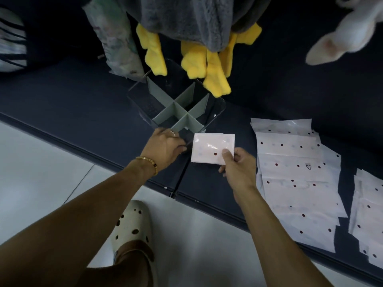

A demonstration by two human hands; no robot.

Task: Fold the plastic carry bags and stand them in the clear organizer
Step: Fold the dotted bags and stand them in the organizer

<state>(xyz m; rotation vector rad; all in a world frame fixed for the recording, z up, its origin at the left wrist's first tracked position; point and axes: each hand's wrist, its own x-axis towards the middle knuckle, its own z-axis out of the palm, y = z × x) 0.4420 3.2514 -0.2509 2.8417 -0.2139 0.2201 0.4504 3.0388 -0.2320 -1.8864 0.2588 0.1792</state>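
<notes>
Head view: your right hand (238, 168) pinches a folded bag (213, 148) at its near right corner, thumb on top and fingers curled under, holding it just above the dark bench (83, 104). Left of that grip, your left hand (163, 148) holds the near edge of the organizer (178, 108), fingers curled on its clear wall. Right of the grip, unfolded bags (298, 179) lie overlapping. Beyond the organizer hang yellow plush feet (215, 77).
</notes>
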